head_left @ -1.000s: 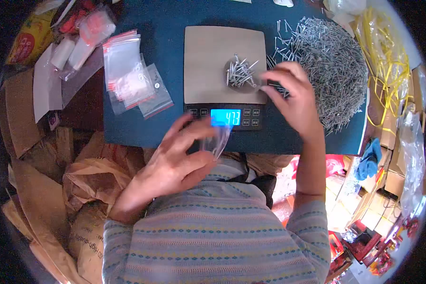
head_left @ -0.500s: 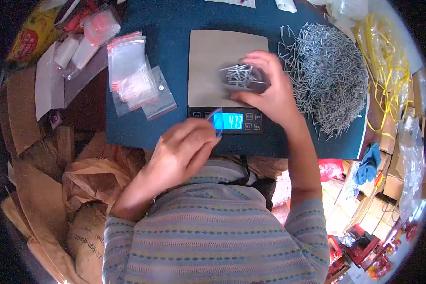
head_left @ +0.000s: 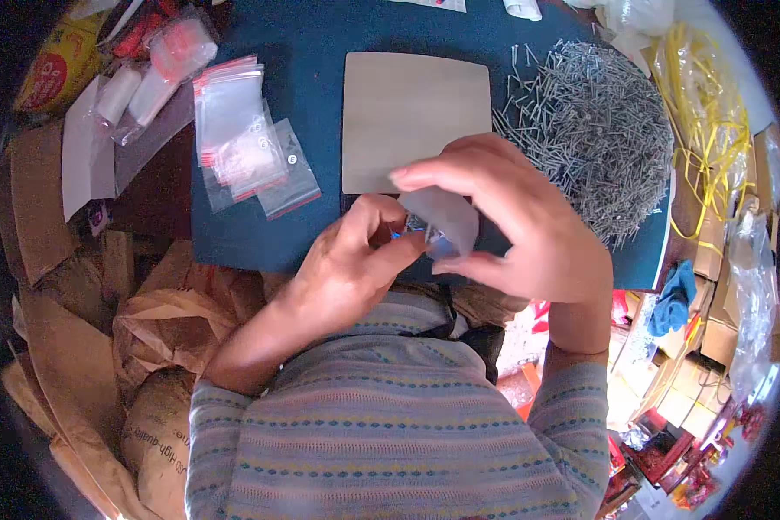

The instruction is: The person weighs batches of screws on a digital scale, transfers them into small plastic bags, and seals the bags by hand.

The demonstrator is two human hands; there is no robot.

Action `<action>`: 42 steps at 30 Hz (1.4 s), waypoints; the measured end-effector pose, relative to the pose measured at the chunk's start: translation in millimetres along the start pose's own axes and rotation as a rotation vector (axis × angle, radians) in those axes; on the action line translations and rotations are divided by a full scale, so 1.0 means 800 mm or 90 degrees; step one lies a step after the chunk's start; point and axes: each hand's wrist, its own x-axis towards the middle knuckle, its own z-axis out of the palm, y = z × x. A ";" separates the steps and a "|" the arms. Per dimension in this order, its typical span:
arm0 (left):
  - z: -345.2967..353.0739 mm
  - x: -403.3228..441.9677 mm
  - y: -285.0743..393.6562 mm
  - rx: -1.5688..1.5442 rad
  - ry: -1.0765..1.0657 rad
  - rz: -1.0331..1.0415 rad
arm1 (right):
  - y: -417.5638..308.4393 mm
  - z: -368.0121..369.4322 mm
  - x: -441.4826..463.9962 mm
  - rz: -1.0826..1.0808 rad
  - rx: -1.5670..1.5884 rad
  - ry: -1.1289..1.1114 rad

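Observation:
My right hand (head_left: pixel 533 225) grips a small greyish scoop cup (head_left: pixel 452 217), tipped toward my left hand. Its fingers arch over the far side, with the thumb on the near side. Closed at the cup's mouth, my left hand (head_left: pixel 347 256) pinches a small clear plastic bag, mostly hidden by fingers and cup. A few silver nail-like pieces show between the hands. Both hands are above the near edge of a scale (head_left: pixel 416 121), covering its display. To the right spreads a large heap of silver nails or screws (head_left: pixel 602 139).
Clear zip bags (head_left: pixel 234 121) with red edges lie stacked left of the scale on the dark tabletop (head_left: pixel 299 78). Yellow strapping (head_left: pixel 706 130) hangs at the right. Cardboard (head_left: pixel 43 199) and a brown paper sack (head_left: pixel 169 321) stand at the left below the table.
My right hand has brought the cup of nails from over the scale plate toward me and tipped it at the bag. My left hand has moved slightly right to meet it.

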 end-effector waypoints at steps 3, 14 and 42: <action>-0.004 0.003 0.005 -0.012 0.013 -0.015 | 0.006 -0.001 -0.001 0.003 -0.021 0.032; -0.004 0.002 0.002 -0.024 0.060 -0.029 | 0.011 -0.011 -0.016 -0.035 -0.098 0.116; -0.027 0.008 0.021 -0.260 0.047 -0.140 | 0.004 0.044 -0.033 -0.105 -0.147 0.131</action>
